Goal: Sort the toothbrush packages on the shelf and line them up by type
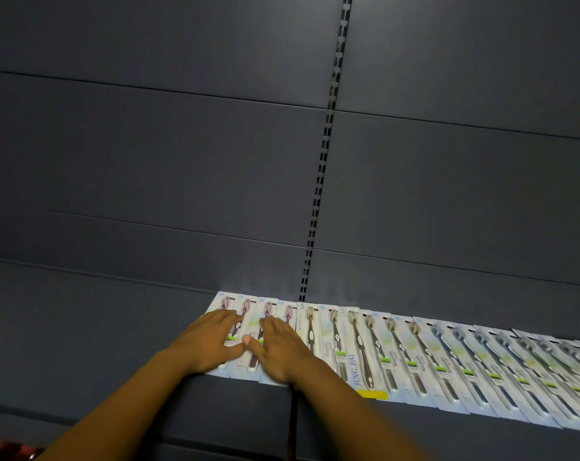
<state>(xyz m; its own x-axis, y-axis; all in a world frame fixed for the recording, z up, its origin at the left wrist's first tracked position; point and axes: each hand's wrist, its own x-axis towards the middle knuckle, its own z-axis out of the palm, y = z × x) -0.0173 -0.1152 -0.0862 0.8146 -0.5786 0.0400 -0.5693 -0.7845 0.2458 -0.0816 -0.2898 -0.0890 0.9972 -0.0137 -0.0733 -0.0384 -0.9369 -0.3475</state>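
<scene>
Head view: the toothbrush packages (pixel 398 357) lie flat in one row along the dark shelf (pixel 99 347). The left hand (pixel 209 341) and right hand (pixel 278 351), fingers extended, press flat on the maroon-handled packages (pixel 265 311) at the row's left end, thumbs touching.

Dark blue-grey back panel (pixel 155 154) fills the upper frame, built of wide horizontal metal slats with thin seams between them. Slotted upright (pixel 325 154) runs from 12 o'clock down toward centre, leaning slightly left, its paired slots black. Shelf deck (pixel 92 331), same dark grey, spreads across the lower half; its front edge (pixel 215 424) crosses at 6 o'clock. Dim light overall, with a pale sheen on the panel near 1 o'clock. Red blur (pixel 6 450) at 7 o'clock, too unclear to identify.
</scene>
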